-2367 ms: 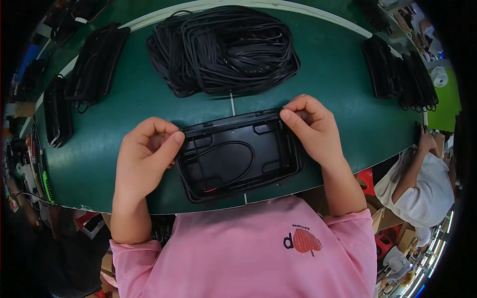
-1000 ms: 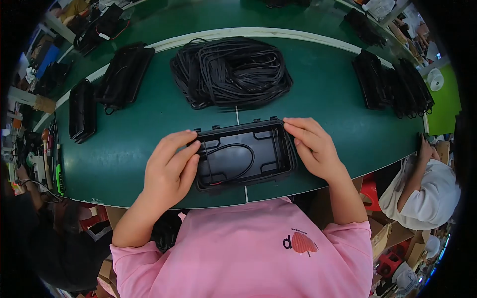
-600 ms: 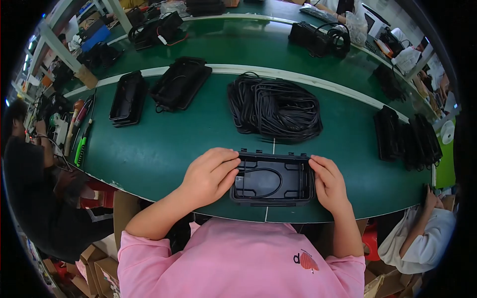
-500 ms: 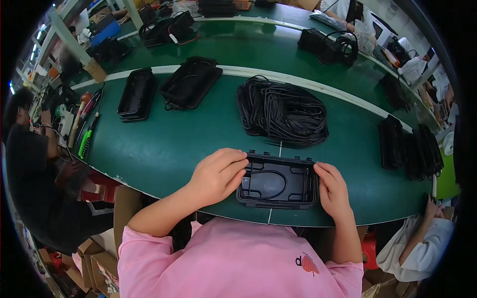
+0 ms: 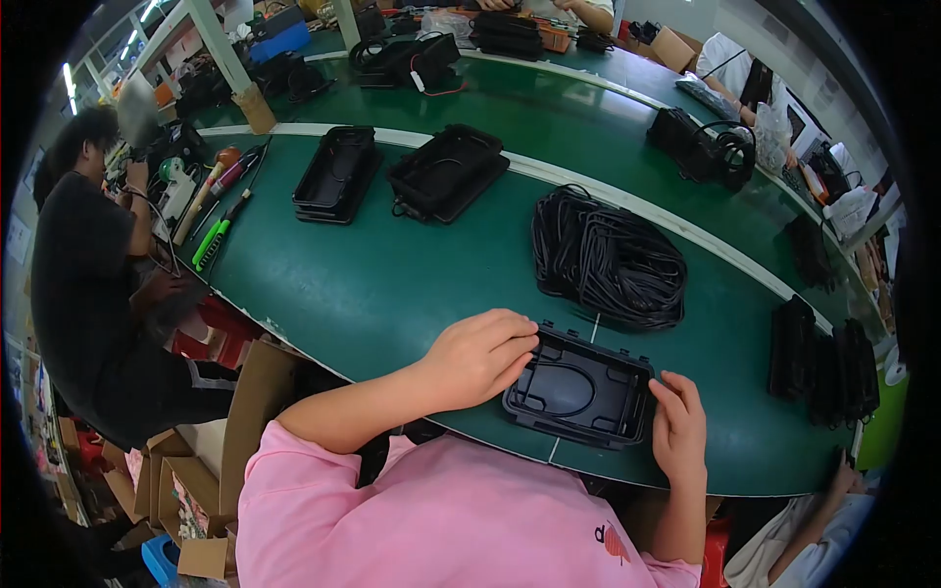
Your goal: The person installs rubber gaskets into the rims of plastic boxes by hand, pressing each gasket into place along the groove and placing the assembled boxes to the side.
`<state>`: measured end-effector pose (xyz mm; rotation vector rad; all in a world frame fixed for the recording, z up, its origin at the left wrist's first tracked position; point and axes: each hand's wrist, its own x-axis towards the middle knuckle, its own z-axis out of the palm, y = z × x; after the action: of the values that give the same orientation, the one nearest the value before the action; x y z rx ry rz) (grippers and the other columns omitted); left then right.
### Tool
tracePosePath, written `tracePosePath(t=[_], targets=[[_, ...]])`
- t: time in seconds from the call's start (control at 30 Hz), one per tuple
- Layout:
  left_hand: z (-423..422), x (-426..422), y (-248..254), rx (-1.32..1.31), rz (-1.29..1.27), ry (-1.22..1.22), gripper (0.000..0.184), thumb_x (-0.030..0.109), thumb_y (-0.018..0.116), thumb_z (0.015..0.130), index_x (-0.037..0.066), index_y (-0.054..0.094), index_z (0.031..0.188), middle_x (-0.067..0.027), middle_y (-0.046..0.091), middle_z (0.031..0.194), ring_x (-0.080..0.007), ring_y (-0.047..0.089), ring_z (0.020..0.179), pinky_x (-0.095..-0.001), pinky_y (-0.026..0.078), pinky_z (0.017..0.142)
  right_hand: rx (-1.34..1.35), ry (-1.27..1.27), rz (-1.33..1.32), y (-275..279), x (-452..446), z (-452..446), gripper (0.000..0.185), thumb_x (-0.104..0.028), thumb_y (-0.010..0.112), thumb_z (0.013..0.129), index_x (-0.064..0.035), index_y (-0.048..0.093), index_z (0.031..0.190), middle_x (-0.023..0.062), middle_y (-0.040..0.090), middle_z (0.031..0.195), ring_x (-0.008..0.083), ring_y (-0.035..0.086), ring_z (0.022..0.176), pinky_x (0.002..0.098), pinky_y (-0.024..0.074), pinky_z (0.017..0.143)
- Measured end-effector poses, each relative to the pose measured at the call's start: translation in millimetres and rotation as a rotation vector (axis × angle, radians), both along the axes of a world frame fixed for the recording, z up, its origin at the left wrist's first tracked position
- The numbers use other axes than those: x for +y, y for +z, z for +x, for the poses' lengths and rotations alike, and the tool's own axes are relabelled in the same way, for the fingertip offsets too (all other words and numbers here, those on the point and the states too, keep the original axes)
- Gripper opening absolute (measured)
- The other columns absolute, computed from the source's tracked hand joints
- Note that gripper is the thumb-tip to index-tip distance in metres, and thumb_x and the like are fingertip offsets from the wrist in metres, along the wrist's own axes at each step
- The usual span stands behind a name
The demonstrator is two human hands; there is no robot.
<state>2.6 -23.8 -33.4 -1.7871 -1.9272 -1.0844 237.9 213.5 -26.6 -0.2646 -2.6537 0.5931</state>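
Observation:
A black rectangular plastic case lies open side up at the table's near edge, with hinge lugs along its far rim. Inside it, a thin black cable curves in a loop. My left hand grips the left end, its fingertips over the far left corner and its thumb hidden. At the opposite end, my right hand has curled fingers against the right rim. Just beyond the case sits a large coiled bundle of black cable.
Two groups of black cases stand at the back left, beside a green-handled tool and other tools. More black cases are at the right. A white rail crosses behind. A person works at the left.
The camera view has turned, so the table and everything on it appear shifted and tilted. Both hands remain at the ends of the case.

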Motion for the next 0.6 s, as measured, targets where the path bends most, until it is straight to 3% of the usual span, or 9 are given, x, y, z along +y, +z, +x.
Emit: tracePosePath(t=[0.07,0.1,0.13,0.17,0.2,0.27,0.33,0.6], targets=[[0.9,-3.0,2.3,0.005,-0.010,0.008,0.028,0.007,0.073,0.076,-0.001,0.066,0.102,-0.0137,0.063,0.109,-0.0327,0.065,0.097,-0.0388,0.056,0.079,-0.061,0.047,-0.178,9.2,-0.9,8.5,0.039,-0.003,0.063,0.080,-0.0015,0.061,0.119,0.0223,0.054,0.128,0.0360,0.060,0.104,0.0412,0.0508,0.086],[2.8,-6.2,7.8,-0.027,-0.032,-0.030,0.031,0.012,0.073,0.078,-0.001,0.065,0.105,-0.0146,0.062,0.111,-0.0336,0.064,0.099,-0.0397,0.055,0.081,-0.062,0.063,-0.175,15.0,-2.5,11.3,0.039,-0.003,0.063,0.080,-0.0015,0.061,0.119,0.0223,0.054,0.128,0.0360,0.060,0.104,0.0412,0.0508,0.086],[3.4,-10.5,10.5,-0.058,-0.053,-0.066,0.035,0.017,0.074,0.079,-0.001,0.064,0.108,-0.0154,0.061,0.114,-0.0346,0.063,0.102,-0.0405,0.055,0.083,-0.073,0.111,-0.111,20.1,-5.6,13.5,0.048,-0.015,0.069,0.078,-0.0013,0.059,0.123,0.0229,0.051,0.132,0.0369,0.059,0.107,0.0426,0.0498,0.088],[3.2,-16.5,9.4,-0.033,-0.106,-0.105,0.051,0.032,0.075,0.079,-0.002,0.062,0.114,-0.0176,0.059,0.119,-0.0363,0.060,0.107,-0.0419,0.053,0.087,-0.082,0.158,-0.047,20.5,-7.9,15.8,0.060,-0.027,0.075,0.076,-0.0011,0.057,0.126,0.0234,0.048,0.136,0.0378,0.058,0.109,0.0440,0.0488,0.090],[5.7,-20.2,8.9,-0.025,-0.114,-0.126,0.057,0.036,0.076,0.076,-0.003,0.061,0.115,-0.0182,0.058,0.120,-0.0364,0.060,0.109,-0.0420,0.053,0.088,-0.146,0.132,-0.010,16.3,-9.5,19.1,0.085,-0.045,0.082,0.065,-0.0023,0.053,0.132,0.0228,0.046,0.140,0.0399,0.056,0.111,0.0460,0.0468,0.093],[7.2,-25.4,7.0,0.009,-0.141,-0.161,0.073,0.047,0.079,0.069,-0.005,0.059,0.117,-0.0194,0.056,0.124,-0.0361,0.058,0.113,-0.0422,0.052,0.092,-0.157,0.103,0.051,17.8,-20.2,18.1,0.085,-0.045,0.083,0.064,-0.0024,0.053,0.131,0.0225,0.047,0.139,0.0404,0.056,0.111,0.0460,0.0468,0.093],[7.6,-29.5,7.5,0.016,-0.148,-0.155,0.072,0.046,0.079,0.070,-0.004,0.058,0.117,-0.0191,0.056,0.125,-0.0360,0.058,0.114,-0.0422,0.052,0.092,-0.167,0.062,0.106,12.7,-23.8,19.3,0.084,-0.044,0.083,0.063,-0.0025,0.054,0.130,0.0222,0.048,0.138,0.0408,0.056,0.111,0.0460,0.0468,0.093],[12.1,-32.1,-2.4,0.084,-0.092,-0.122,0.060,0.037,0.080,0.073,-0.003,0.060,0.114,-0.0169,0.058,0.120,-0.0336,0.060,0.110,-0.0424,0.052,0.092,-0.010,0.084,0.202,-7.0,-17.0,22.1,0.070,-0.018,0.081,0.057,-0.0014,0.058,0.121,0.0186,0.058,0.121,0.0373,0.059,0.100,0.0450,0.0484,0.082]])
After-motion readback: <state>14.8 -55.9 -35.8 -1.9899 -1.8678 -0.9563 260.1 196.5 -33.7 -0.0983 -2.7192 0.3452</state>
